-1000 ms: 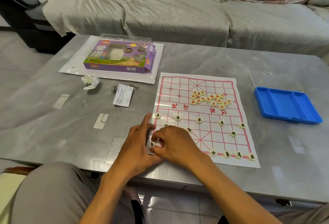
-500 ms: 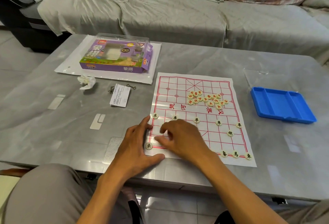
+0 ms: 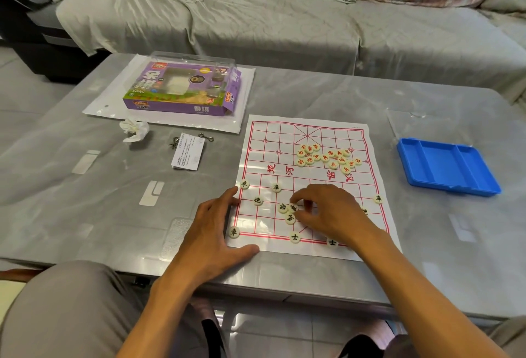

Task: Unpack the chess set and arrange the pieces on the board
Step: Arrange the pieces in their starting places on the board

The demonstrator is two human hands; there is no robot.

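Observation:
A white paper chess board [image 3: 307, 141] with a red grid lies on the grey table. A heap of red-lettered round pieces [image 3: 327, 157] sits on its far half. Black-lettered pieces [image 3: 257, 200] stand spread over the near half. My left hand [image 3: 212, 232] lies flat with straight fingers on the board's near left corner. My right hand [image 3: 327, 209] hovers over the near middle, fingertips curled onto a black-lettered piece [image 3: 293, 208] in a small cluster of three. It hides some pieces on the near right.
The purple chess-set box [image 3: 182, 87] lies on a white plastic sheet at the back left. A crumpled tissue [image 3: 135, 130], a paper slip [image 3: 187, 155] and small metal hooks lie left of the board. A blue tray [image 3: 444, 167] sits to the right. A sofa runs behind the table.
My right hand has moved from the board's near left corner rightward and farther onto the board, to the cluster of three pieces. My left hand stays on the corner.

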